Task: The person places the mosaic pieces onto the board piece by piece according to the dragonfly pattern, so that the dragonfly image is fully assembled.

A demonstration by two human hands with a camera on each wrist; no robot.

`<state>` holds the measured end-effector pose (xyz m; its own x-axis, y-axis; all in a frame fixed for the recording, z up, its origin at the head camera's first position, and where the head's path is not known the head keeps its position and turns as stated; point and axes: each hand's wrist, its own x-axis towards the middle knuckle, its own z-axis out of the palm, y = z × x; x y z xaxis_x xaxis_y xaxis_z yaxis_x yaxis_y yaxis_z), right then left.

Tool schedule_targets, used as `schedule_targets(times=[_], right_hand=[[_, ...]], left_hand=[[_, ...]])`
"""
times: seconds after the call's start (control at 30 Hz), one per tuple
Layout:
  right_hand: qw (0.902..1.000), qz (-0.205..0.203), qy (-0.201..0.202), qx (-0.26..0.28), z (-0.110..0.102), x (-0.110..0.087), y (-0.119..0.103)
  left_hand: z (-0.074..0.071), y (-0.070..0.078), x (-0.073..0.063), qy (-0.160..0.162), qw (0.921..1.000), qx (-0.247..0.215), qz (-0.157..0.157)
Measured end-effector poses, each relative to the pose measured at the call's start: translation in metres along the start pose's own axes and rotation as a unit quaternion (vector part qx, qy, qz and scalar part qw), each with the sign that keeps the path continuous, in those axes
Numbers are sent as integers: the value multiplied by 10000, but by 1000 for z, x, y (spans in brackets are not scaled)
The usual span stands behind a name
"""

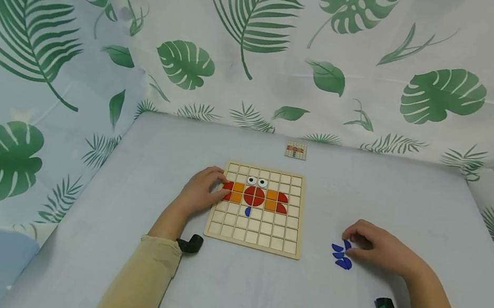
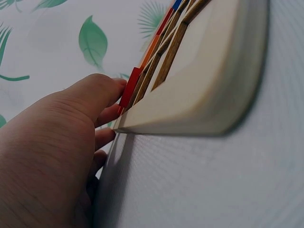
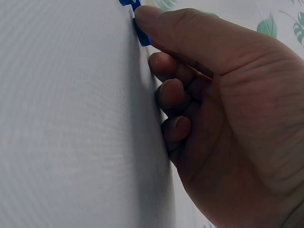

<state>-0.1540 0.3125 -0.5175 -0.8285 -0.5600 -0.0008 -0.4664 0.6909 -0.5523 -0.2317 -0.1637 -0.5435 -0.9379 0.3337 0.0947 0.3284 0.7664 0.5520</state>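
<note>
A square wooden grid board (image 1: 265, 239) lies on the table with flat coloured pieces in its cells. My left hand (image 1: 199, 189) rests at the board's left edge, thumb and index finger touching the red pieces (image 2: 129, 88) there. In the left wrist view the other fingers sit beside the board's rim. To the right of the board, my right hand (image 1: 381, 248) pinches a blue curved-edge piece (image 1: 347, 244) between thumb and index finger. Several similar blue pieces (image 1: 337, 248) lie around its fingertips. In the right wrist view the thumb hides most of the pinched blue piece (image 3: 143, 37).
On the board are a red disc (image 1: 254, 196), orange squares (image 1: 271, 196), red pieces (image 1: 281, 208) at right, two eye discs (image 1: 263, 183) and one blue piece (image 1: 247, 211). A small patterned card (image 1: 296, 151) lies behind it. A leaf-print cloth (image 1: 256, 91) hangs at the back.
</note>
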Motion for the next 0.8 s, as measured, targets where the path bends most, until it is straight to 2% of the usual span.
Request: schedule_targets(times=[0.5, 0.8], right_hand=[[9993, 264, 248, 105, 1, 2, 4], [9978, 616, 132, 210, -10, 13, -14]], left_hand=[[-2, 0, 0, 16, 10000, -61, -19], [1, -1, 2, 16, 10000, -32, -30]])
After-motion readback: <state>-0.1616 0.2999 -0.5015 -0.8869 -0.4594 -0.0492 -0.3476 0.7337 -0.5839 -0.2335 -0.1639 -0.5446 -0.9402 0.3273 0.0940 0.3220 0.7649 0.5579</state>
